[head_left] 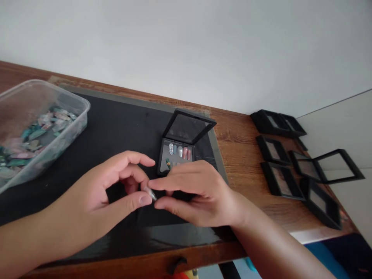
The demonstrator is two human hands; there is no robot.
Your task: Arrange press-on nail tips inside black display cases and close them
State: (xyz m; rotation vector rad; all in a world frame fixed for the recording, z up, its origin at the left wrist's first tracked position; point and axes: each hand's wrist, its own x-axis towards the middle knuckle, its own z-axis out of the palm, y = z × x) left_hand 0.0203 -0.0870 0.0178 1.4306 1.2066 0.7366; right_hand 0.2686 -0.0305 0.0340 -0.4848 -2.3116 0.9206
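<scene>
My left hand (116,190) pinches a small, shiny, silvery press-on nail (150,193) between thumb and fingertips. From the other side, the thumb and index finger of my right hand (194,192) close on the same nail. Just beyond my hands an open black display case (159,157) has its clear-windowed lid tilted up. On its grey pad sit several press-on nails (180,151) in white, blue, silver and pink, with a dark green one (168,163) lower down. My right hand hides the near part of the case.
A clear plastic tub (84,112) at the left holds many small green, pink and whitish pieces. A black mat (116,128) covers part of the wooden table (241,155). More black cases (281,180) lie at the right, one with its lid open (337,166). A wall stands behind.
</scene>
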